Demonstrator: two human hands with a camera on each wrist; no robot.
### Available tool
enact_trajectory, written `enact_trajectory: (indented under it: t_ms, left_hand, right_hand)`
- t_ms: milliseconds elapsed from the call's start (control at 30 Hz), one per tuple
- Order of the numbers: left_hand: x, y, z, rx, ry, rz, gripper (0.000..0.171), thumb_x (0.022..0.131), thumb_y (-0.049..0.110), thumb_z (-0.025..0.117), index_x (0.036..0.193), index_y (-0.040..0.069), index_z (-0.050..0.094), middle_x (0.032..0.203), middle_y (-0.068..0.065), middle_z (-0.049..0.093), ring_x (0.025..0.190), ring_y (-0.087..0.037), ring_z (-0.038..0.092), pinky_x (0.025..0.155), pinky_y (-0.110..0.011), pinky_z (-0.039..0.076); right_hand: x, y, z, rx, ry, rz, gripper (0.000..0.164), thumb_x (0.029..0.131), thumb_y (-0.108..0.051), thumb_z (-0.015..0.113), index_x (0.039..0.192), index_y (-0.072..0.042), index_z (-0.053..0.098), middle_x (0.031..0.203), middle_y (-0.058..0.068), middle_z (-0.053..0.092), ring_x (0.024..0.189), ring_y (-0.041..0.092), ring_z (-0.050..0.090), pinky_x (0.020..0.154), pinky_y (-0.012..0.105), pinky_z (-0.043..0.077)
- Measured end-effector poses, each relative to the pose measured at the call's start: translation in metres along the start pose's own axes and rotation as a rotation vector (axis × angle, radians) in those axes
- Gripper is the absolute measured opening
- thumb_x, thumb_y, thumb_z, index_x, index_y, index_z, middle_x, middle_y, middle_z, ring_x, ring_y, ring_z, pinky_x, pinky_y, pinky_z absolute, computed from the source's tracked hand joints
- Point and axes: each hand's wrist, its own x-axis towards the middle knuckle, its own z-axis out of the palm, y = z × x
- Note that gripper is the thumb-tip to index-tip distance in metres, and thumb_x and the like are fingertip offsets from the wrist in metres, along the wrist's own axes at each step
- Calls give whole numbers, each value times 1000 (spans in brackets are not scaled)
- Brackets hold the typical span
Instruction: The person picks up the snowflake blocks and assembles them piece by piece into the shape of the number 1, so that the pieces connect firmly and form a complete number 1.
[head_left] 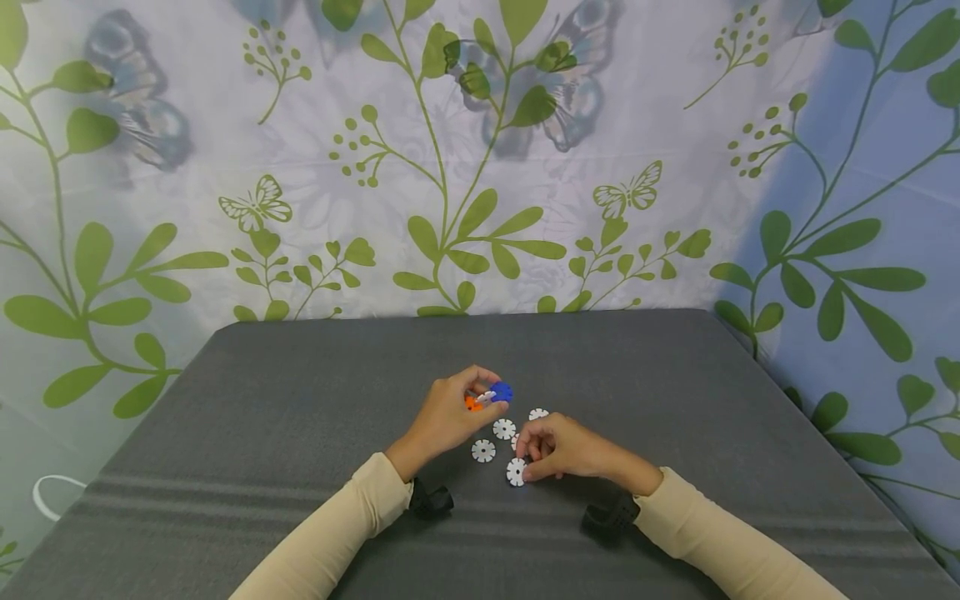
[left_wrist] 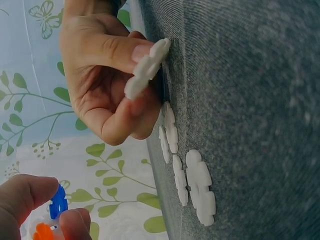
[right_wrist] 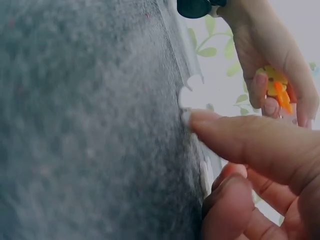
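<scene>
My left hand [head_left: 448, 414] holds a small cluster of joined notched plastic discs above the grey table. A blue disc [head_left: 502, 392] sits at its right side, a white disc [head_left: 486, 397] in the middle and an orange disc [head_left: 472, 403] nearer the palm. The right wrist view also reveals a yellow disc [right_wrist: 274, 75] among them. Between thumb and fingers, my right hand [head_left: 573, 448] pinches a white notched disc [left_wrist: 147, 70], tilted and close over the tabletop. Its curled fingers partly cover another white disc behind them.
Loose white discs lie flat between the hands, among them one at the left [head_left: 483, 451], one in the middle [head_left: 504, 429] and one farther back [head_left: 538, 413]. The grey cloth-covered table [head_left: 337, 367] ends at a leaf-patterned curtain [head_left: 300, 150].
</scene>
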Motion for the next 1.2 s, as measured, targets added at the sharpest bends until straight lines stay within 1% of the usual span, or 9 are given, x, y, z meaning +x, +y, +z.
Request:
enact_trajectory:
  t_ms: [167, 333, 500, 633, 833, 967, 1033, 1133, 1200]
  left_hand:
    - [1, 0, 1, 9, -3, -5, 30, 95, 21, 85, 120, 8, 75, 106, -9, 79, 99, -26, 76, 79, -35, 61]
    - [0, 0, 1, 9, -8, -4, 30, 95, 22, 85, 120, 8, 75, 105, -9, 79, 97, -25, 75, 77, -33, 61]
    - [-1, 0, 1, 4, -18, -2, 32, 95, 23, 85, 121, 8, 75, 106, -10, 79, 96, -26, 75, 78, -36, 61]
    - [-1, 0, 1, -2, -29, -13, 32, 96, 24, 85, 122, 8, 75, 108, -10, 78, 98, -25, 75, 81, -38, 61]
    - [0, -1, 1, -8, -27, -12, 32, 95, 23, 85, 121, 7, 75, 107, -9, 78, 97, -24, 74, 81, -37, 60]
    - [0, -1, 2, -1, -26, -8, 31, 95, 24, 85, 120, 8, 75, 107, -8, 78, 98, -24, 74, 81, -36, 60]
    - [-1, -1, 2, 0, -29, -7, 31, 95, 24, 85, 120, 9, 76, 107, -8, 78, 100, -25, 74, 82, -37, 60]
    - [-1, -2, 2, -1, -36, -4, 31, 96, 24, 84, 121, 8, 76, 108, -8, 78, 102, -27, 74, 85, -41, 61]
    - [-1, -2, 2, 0, -40, 1, 31, 97, 24, 83, 122, 8, 76, 109, -8, 78, 104, -28, 74, 86, -43, 61]
  right_hand:
    - [-1, 2, -3, 62, -1, 20, 16, 90, 6, 81, 95, 12, 67, 77, -4, 64, 59, 3, 55, 51, 19, 47]
    - [-1, 3, -7, 86, 5, 70, 18, 91, 3, 79, 97, 14, 65, 76, -4, 63, 60, 3, 56, 54, 19, 49]
    - [-2, 2, -9, 113, 26, 133, 19, 95, -3, 78, 99, 11, 66, 79, -3, 62, 62, 6, 56, 56, 22, 51]
    - [-2, 2, -11, 158, 41, 168, 18, 99, -6, 76, 101, 9, 67, 81, -1, 62, 65, 9, 57, 58, 23, 52]
    - [-2, 4, -13, 221, 70, 156, 19, 100, -7, 75, 102, 9, 64, 81, 1, 65, 67, 10, 59, 58, 23, 54]
    - [-1, 5, -14, 234, 126, 131, 17, 100, -5, 74, 103, 9, 64, 81, 1, 67, 67, 9, 60, 58, 24, 54]
    - [-1, 6, -15, 236, 160, 114, 20, 100, -4, 74, 107, 12, 64, 82, 2, 68, 67, 9, 60, 59, 24, 54]
    - [-1, 6, -16, 241, 216, 99, 28, 101, -3, 73, 117, 18, 64, 84, 1, 68, 68, 9, 60, 60, 25, 54]
    - [-1, 5, -17, 237, 262, 88, 31, 101, -2, 72, 121, 20, 65, 85, 1, 69, 67, 9, 60, 61, 25, 55]
